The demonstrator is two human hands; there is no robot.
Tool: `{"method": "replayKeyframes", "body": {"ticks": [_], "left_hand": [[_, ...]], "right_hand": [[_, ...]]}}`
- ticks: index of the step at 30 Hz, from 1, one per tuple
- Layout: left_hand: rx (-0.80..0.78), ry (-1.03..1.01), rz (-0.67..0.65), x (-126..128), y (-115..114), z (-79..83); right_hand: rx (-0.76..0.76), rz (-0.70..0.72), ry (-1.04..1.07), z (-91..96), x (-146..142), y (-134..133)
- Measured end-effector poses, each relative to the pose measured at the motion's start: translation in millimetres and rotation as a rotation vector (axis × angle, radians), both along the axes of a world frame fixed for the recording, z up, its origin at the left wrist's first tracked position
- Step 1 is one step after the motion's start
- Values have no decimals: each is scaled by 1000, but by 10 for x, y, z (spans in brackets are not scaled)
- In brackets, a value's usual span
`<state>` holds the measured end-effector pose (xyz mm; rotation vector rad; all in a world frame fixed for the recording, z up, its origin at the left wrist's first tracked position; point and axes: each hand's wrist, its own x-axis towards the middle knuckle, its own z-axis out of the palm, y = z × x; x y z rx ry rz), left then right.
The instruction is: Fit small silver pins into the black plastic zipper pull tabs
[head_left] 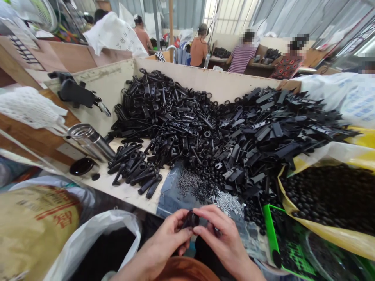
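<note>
My left hand [166, 238] and my right hand [222, 238] meet at the near edge of the bench, both pinching one small black plastic part [191, 219] between fingertips. Just beyond them lies a heap of small silver pins [227, 203] and tiny black rings [205, 187] on a plastic sheet. A big pile of black plastic handles [181, 117] and flat black strips [281, 121] fills the wooden bench [123, 191]. A sorted bunch of assembled black pieces [136, 168] lies to the left.
A steel flask [90, 142] lies on its side at the left with its black lid [81, 166] beside it. A yellow bag of black round parts [331, 195] sits at right, a green tray [271, 234] below it. White sacks [88, 242] stand at lower left. Several people work at the far tables.
</note>
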<state>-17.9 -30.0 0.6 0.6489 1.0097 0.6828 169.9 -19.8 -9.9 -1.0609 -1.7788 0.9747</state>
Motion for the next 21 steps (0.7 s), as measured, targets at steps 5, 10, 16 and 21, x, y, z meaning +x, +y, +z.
{"method": "replayKeyframes", "body": {"ticks": [5,10,16,21], "left_hand": [[10,113,-75,-2,-33,39],[83,162,-87,-7,-93,-101],[250,388,-112,-47,-133,-153],[333,512,-219,5,-89,46]], "right_hand": [[246,2,-195,-68,57,-49],[290,47,-264,-38,102,-60],[305,128,-279,-2,142,-64],[277,112,-375,-13,59,-137]]}}
